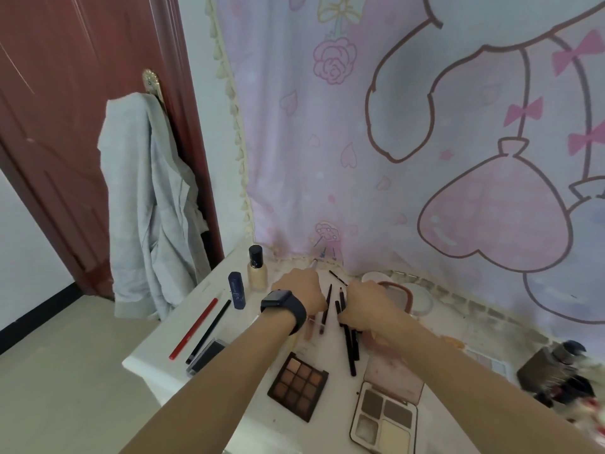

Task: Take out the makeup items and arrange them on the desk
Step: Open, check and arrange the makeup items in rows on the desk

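Several black pencils (349, 345) gripped by right hand (368, 304).

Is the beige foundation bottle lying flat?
No, the beige black-capped foundation bottle stands upright beside the dark blue tube.

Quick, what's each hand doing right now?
Left hand: grips a thin light-tipped stick.
Right hand: grips several black pencils.

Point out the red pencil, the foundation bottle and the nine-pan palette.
Red pencil (193, 328): head view, mid-shaft.
Foundation bottle (257, 274): head view, beige body.
Nine-pan palette (298, 386): head view, centre pan.
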The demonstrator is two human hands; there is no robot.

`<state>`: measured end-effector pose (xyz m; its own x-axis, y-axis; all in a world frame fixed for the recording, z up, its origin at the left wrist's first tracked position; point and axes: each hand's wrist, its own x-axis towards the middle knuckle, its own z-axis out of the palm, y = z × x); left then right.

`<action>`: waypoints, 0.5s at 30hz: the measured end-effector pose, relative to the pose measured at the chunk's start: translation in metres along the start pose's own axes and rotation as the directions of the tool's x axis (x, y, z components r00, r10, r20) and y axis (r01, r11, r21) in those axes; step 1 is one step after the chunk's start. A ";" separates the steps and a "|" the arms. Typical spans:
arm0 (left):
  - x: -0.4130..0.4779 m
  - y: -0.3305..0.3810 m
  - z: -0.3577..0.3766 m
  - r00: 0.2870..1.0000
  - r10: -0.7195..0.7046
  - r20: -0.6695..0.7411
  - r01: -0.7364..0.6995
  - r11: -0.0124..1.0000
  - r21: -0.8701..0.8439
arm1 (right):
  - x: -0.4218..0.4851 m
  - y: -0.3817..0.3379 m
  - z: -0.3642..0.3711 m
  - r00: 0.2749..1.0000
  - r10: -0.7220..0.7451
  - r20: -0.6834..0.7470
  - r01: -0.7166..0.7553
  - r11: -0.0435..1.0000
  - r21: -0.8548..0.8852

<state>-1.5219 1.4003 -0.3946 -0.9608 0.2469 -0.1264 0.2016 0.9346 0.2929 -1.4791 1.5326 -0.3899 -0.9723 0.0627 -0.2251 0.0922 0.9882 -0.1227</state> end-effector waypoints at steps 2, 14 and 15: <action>-0.003 -0.003 -0.007 1.000 0.015 -0.008 -0.015 1.000 -0.011 | -0.002 0.001 -0.001 1.000 0.005 -0.001 -0.005 1.000 0.010; -0.042 -0.048 -0.016 0.982 0.178 -0.064 -0.189 0.939 -0.289 | 0.006 -0.007 -0.014 0.986 -0.076 -0.146 0.105 0.973 0.206; -0.044 -0.050 -0.014 0.979 0.200 -0.050 -0.206 0.945 -0.254 | 0.009 -0.010 -0.013 0.988 -0.082 -0.133 0.109 0.972 0.210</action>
<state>-1.4924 1.3393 -0.3900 -0.9093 0.4157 -0.0178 0.3401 0.7672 0.5438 -1.4912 1.5251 -0.3782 -0.9965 -0.0008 -0.0834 0.0282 0.9376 -0.3464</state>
